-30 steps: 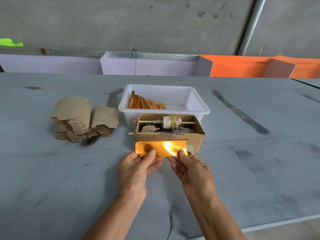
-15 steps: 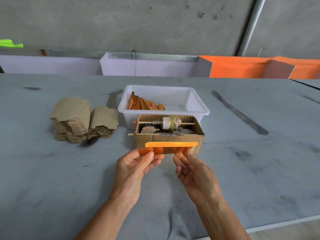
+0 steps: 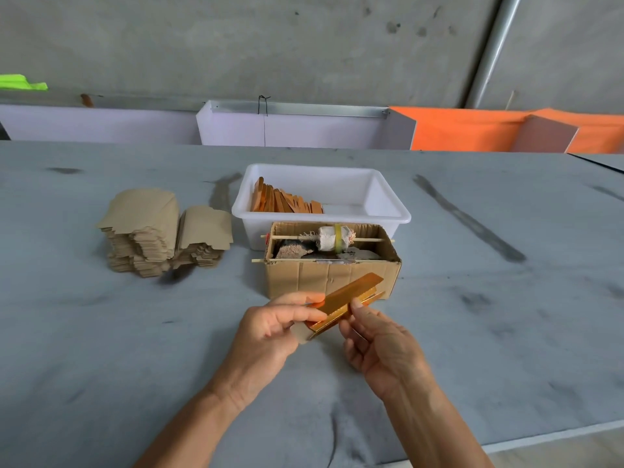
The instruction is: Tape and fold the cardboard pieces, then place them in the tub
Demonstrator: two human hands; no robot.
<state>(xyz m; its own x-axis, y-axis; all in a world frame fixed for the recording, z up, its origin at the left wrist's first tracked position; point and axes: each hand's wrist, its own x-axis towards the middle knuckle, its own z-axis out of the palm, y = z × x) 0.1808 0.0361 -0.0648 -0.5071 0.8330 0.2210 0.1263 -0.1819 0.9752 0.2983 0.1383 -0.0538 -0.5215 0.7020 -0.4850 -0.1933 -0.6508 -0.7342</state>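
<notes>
A folded gold-orange cardboard piece (image 3: 347, 300) hangs tilted over the grey table, its right end raised toward the brown box. My left hand (image 3: 275, 327) pinches its lower left end between thumb and fingers. The thumb and fingers of my right hand (image 3: 378, 336) grip its middle from the right. Behind the box, the white tub (image 3: 388, 211) holds several folded orange pieces (image 3: 283, 201) leaning at its left side. A stack of flat brown cardboard pieces (image 3: 158, 231) lies to the left.
An open brown cardboard box (image 3: 331, 273) stands just beyond my hands, with a tape roll on a wooden stick (image 3: 332, 238) across its top. White and orange panels (image 3: 466, 130) line the table's far edge. The near table edge (image 3: 540, 440) runs at lower right.
The gold piece was flat and level in front of the box; it is now folded over, pulled nearer to me and tilted, right end up. Both hands shifted their hold on it.
</notes>
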